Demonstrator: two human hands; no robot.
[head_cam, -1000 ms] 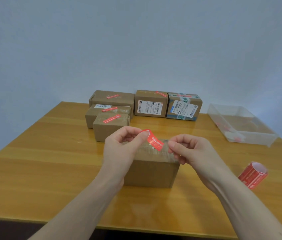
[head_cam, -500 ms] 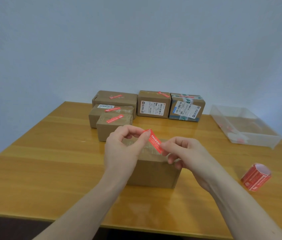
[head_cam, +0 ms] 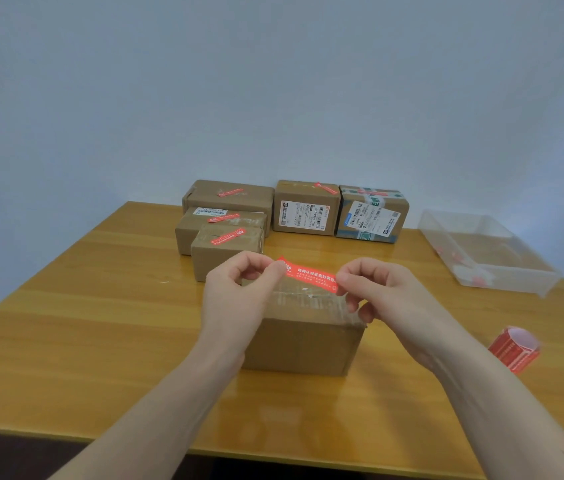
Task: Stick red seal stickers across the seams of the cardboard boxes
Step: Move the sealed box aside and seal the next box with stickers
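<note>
Red seal sticker (head_cam: 311, 276), white Chinese print

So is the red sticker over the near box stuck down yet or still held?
Still held: left hand and right hand pinch the red sticker by its ends, stretched over the near box.

Near box (head_cam: 303, 336) stands mid-table (head_cam: 66, 341), both hands above its top. Open tabletop to its left and along the near edge. Far side blocked: five sealed boxes (head_cam: 226, 252) cluster against the wall, the closest just behind the left hand (head_cam: 239, 299). Right: sticker roll (head_cam: 514, 349) near, clear bin (head_cam: 488, 252) farther; bare table between them.
</note>
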